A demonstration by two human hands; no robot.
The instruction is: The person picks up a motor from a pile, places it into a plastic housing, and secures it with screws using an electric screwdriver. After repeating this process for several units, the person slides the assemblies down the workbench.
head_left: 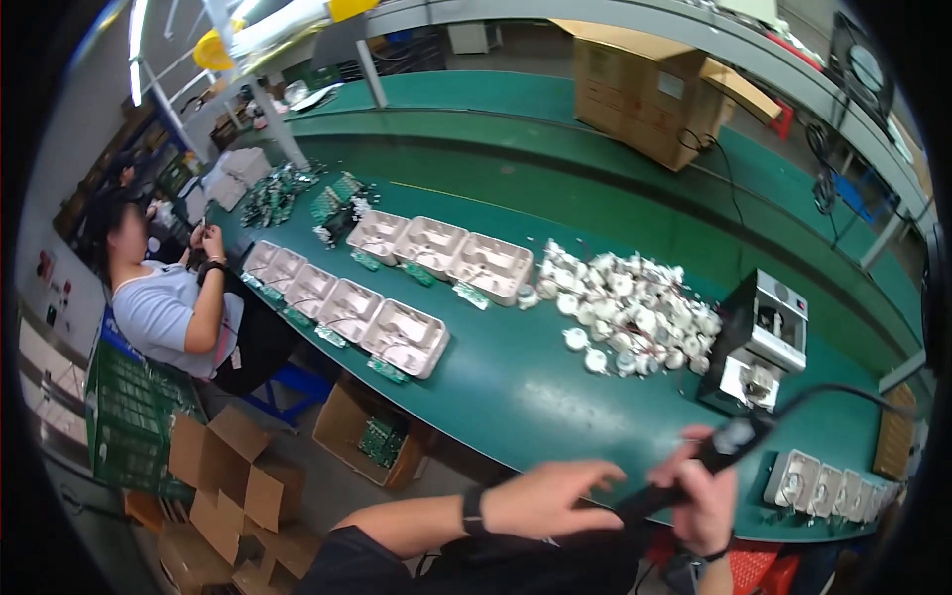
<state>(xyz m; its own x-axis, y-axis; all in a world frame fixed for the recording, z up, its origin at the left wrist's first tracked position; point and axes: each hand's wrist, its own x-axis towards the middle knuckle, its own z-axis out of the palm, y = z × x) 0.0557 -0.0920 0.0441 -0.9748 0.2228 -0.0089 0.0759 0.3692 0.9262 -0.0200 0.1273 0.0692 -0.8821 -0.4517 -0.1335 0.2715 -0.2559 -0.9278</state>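
Note:
My right hand (708, 504) is wrapped round a black corded tool shaped like an electric screwdriver (736, 438), tilted, its cable curving off to the right. Close to the tool's lower end, my left hand (540, 499) has its fingers apart and holds nothing; whether its fingertips touch the tool cannot be made out. Both hands are over the near edge of the green worktable (486, 416). Beyond them lies a heap of small white round parts with wires (635, 312). A silver and black machine (764, 337) stands right of the heap.
White plastic housings (407, 337) stand in two rows at left, with green circuit boards (387, 371) beside them. More housings (793, 478) line the right end. A co-worker (174, 297) sits at left. Open cartons (238, 471) stand below; a large carton (640, 94) is at the back.

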